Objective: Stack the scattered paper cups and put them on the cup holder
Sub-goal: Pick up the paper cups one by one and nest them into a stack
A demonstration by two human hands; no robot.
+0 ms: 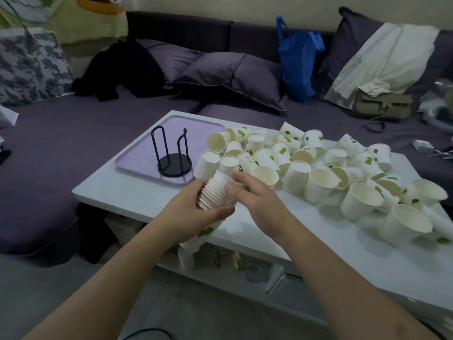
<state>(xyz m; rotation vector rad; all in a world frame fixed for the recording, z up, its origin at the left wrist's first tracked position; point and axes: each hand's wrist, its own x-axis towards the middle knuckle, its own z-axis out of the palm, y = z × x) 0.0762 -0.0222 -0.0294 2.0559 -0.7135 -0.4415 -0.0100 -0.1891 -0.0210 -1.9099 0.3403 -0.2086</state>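
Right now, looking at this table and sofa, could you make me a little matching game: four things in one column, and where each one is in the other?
Things:
1. cup holder
2. stack of nested cups
3. blue bag
4. loose paper cups

Places:
A. propped on the sofa
B. scattered over the white table
C. standing on the lilac tray
D. held in the left hand, the right hand at its top

Pairs: 1-C, 2-D, 3-A, 4-B
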